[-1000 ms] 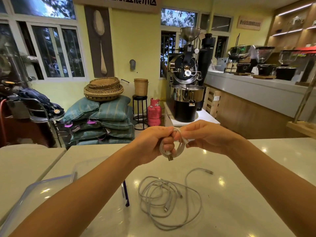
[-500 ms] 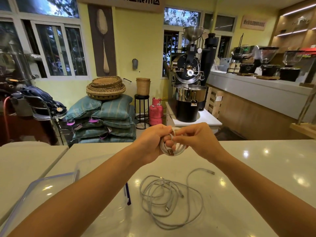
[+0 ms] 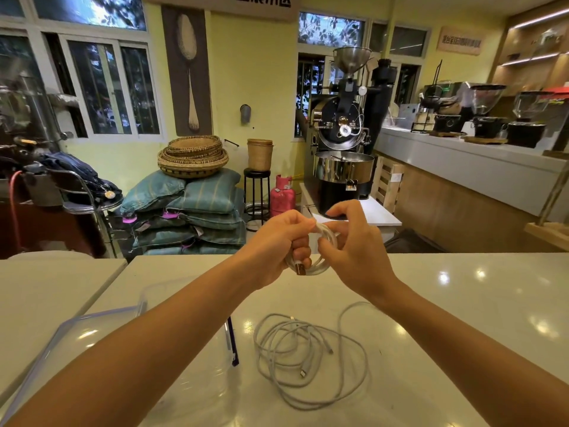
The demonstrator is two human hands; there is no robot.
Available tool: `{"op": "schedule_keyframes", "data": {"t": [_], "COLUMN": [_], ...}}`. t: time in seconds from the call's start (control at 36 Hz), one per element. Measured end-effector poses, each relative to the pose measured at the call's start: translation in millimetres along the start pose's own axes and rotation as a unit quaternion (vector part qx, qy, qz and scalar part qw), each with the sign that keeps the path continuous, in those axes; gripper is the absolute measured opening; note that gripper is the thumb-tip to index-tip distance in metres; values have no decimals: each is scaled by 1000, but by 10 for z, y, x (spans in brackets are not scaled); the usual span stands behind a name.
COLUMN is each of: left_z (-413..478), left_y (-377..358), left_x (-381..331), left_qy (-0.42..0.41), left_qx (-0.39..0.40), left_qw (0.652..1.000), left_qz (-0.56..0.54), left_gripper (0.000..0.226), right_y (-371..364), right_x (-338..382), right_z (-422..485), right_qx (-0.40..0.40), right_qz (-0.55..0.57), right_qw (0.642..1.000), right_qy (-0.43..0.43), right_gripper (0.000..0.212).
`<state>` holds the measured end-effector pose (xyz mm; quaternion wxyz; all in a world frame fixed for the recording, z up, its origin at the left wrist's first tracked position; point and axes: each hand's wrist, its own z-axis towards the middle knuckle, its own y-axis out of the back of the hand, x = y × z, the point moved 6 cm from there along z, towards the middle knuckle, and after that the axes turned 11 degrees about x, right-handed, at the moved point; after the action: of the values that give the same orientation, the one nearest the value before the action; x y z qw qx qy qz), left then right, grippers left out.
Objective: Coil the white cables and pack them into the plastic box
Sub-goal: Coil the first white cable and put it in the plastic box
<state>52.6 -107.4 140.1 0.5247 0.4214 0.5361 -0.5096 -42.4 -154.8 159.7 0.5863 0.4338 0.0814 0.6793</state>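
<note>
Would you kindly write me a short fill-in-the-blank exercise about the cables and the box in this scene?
1. The coiled cable is held up by ____ hands.
2. The loose cables lie on the ____ counter.
3. The plastic box sits to the ____ of the loose cables.
4. The left hand grips the coil beside its ____ plug.

Missing words: both; white; left; brown

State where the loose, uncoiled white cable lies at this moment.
In the head view the loose white cable lies tangled on the white counter, low and centre, between the forearms, just right of the clear plastic box and below the left hand.
</note>
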Motion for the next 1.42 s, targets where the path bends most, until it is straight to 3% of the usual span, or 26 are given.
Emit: {"op": "schedule_keyframes", "data": {"t": [0.17,0.31,0.47,0.69,0.83,1.06,1.28,1.42], "left_z": [5,-19,-60,-107,-186,-394,-592,-703], "left_y": [76,147,209,310,427,756,1085,1282], "left_x": [-34,-15,-9,-19,-52,-269,-215,-180], "left_qy": [2,18,20,39,34,21,68,78], "left_qx": [6,8,21,43,11,-78,-106,-126], "left_qw": [1000,998,998,996,995,935,929,903], "left_qz": [24,52,62,63,98,347,349,404], "left_gripper": [25,22,25,27,21,10,17,15], "right_y": [-32,-89,-177,-240,-325,-523,-881,-1150], "right_x": [65,4,-4,127,166,261,357,357], "right_z": [50,121,162,170,222,382,544,577], "right_qx": [24,64,93,107,107,129,181,213], "right_qz": [-147,-84,-21,-92,-104,-88,3,43], "right_qw": [988,994,995,990,988,988,983,975], "right_qy": [32,-27,-35,27,26,4,-31,-56], "right_gripper": [28,21,19,22,22,21,16,13]}}
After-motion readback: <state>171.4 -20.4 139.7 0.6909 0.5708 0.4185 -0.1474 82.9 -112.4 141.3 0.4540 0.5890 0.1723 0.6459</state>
